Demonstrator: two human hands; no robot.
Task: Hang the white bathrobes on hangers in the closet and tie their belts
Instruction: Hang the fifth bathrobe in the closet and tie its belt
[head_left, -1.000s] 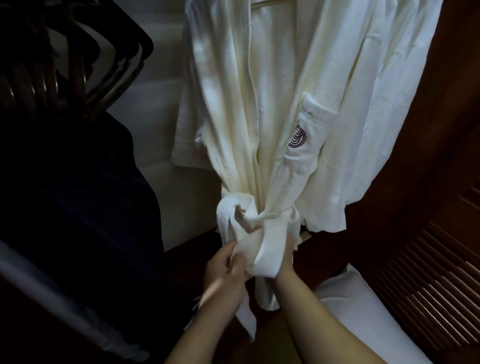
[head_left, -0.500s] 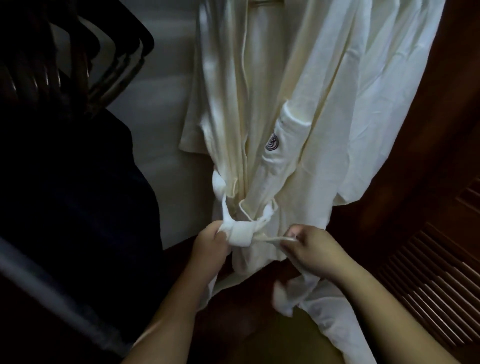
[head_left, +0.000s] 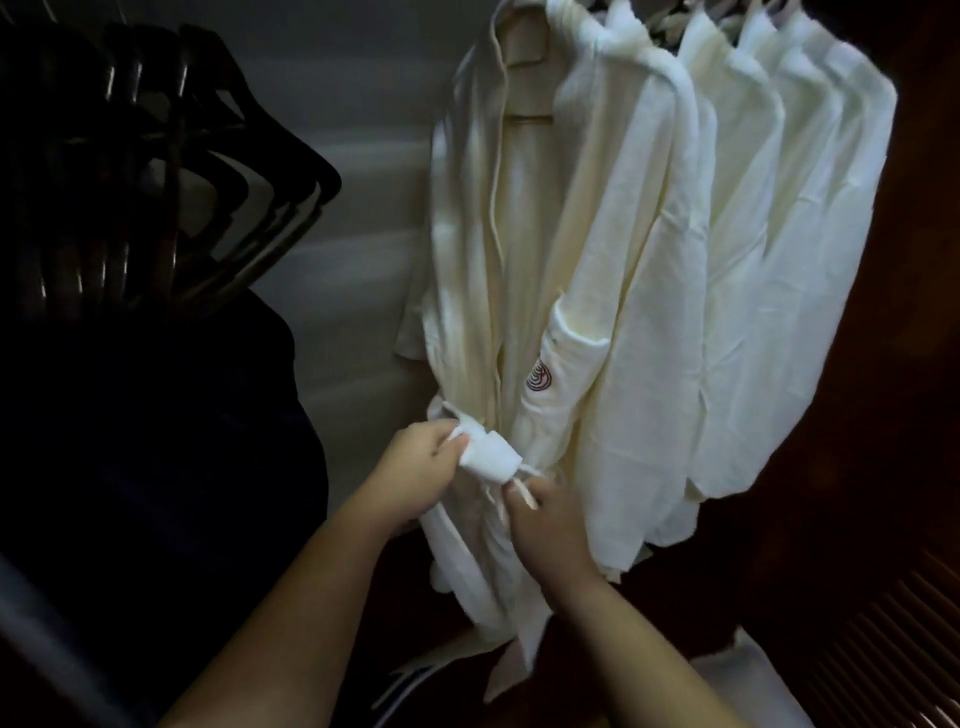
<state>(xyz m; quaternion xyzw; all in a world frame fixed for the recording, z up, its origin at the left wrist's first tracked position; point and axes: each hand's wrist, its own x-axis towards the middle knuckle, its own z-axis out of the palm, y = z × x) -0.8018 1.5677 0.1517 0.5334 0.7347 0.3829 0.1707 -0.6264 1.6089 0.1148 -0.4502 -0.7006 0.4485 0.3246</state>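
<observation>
Since half a second ago, both hands have closed inward toward the knot: the right hand (head_left: 545, 525), previously out to the right pulling a belt end taut, now sits directly below the wrapped white fabric belt (head_left: 491, 457), and the view has lifted to expose more hanging garments. At far left, a cluster of dark glossy empty hangers (head_left: 171, 171) hangs above a dark garment (head_left: 156, 441); the exact hanger count cannot be determined in the dim light, though at least four are distinguishable. Next, the left hand (head_left: 421, 467) is closed around the left side of the belt loop, thumb and fingers pinching the fabric. One white cotton bathrobe (head_left: 519, 260) with a round red embroidered pocket emblem (head_left: 538, 376) hangs at centre on a pale wooden hanger (head_left: 530, 104), in front of the pale closet back wall (head_left: 353, 260); its belt is wrapped at waist level with one knot formed, and belt tails hang down below the hands. The right hand pinches a thin strip of belt edge between fingertips just under the knot, touching the robe. To the right, about three more white bathrobes (head_left: 779, 260) hang close together on one rail, sleeves overlapping. At far right stands one dark wooden louvred closet door (head_left: 893, 623).
</observation>
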